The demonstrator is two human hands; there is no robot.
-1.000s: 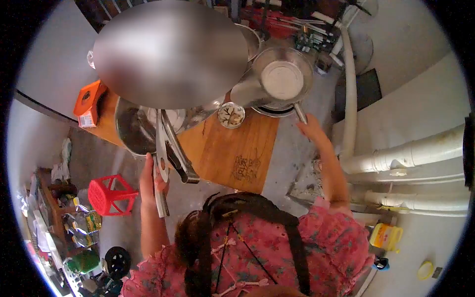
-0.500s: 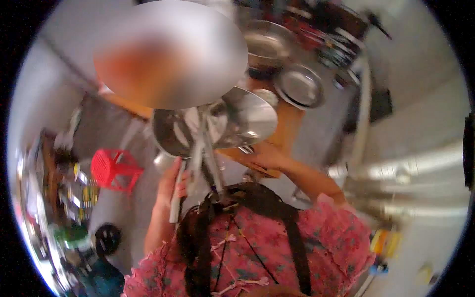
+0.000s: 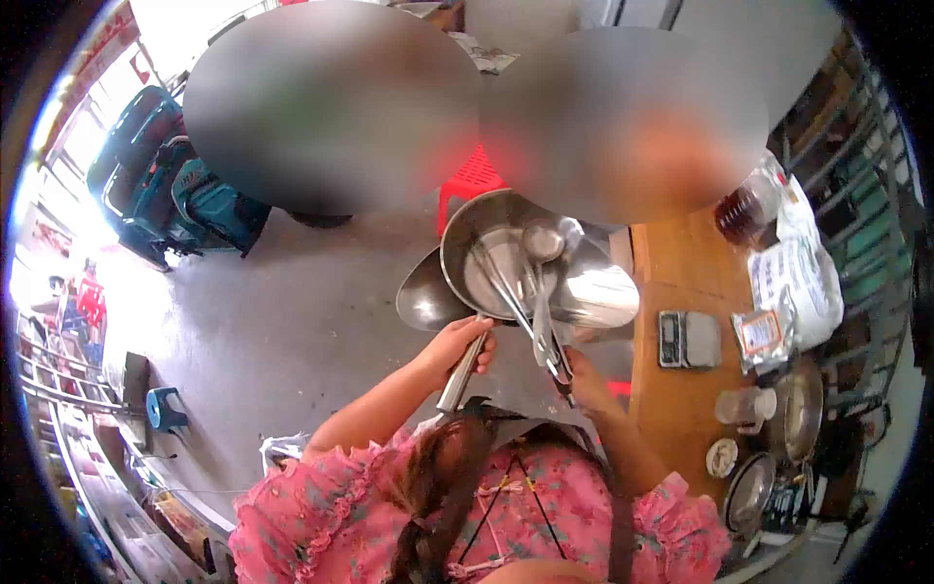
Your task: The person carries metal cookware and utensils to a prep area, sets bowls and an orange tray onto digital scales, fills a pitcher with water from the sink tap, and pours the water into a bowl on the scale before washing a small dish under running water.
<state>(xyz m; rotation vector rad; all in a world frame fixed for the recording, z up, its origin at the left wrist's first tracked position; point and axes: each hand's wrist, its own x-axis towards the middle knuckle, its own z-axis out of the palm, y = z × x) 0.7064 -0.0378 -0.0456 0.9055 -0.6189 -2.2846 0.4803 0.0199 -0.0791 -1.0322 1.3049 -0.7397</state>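
Note:
My left hand (image 3: 462,350) is closed round the handle of a steel saucepan (image 3: 467,255), held out in front of my chest. A ladle (image 3: 543,243) and other long metal utensils (image 3: 525,316) lie in the saucepan, their handles sticking out over the rim towards me. Beneath the saucepan is a wider, shiny metal bowl or pan (image 3: 603,287), showing on both sides. My right hand (image 3: 587,382) is at the near right side, behind the utensil handles. It looks closed, but its fingers and what they grip are mostly hidden.
To the right is a wooden table (image 3: 671,419) with a digital scale (image 3: 689,339), white bag (image 3: 798,282), labelled packet (image 3: 762,333), plastic cup (image 3: 744,407) and metal pan (image 3: 800,419). A red stool (image 3: 467,185) stands ahead, a blue stool (image 3: 165,409) left. Blurred ovals cover the far area.
My view has turned left: the table moved from ahead to my right, and the red stool from the left to ahead. My left hand still grips the saucepan, with the utensils inside.

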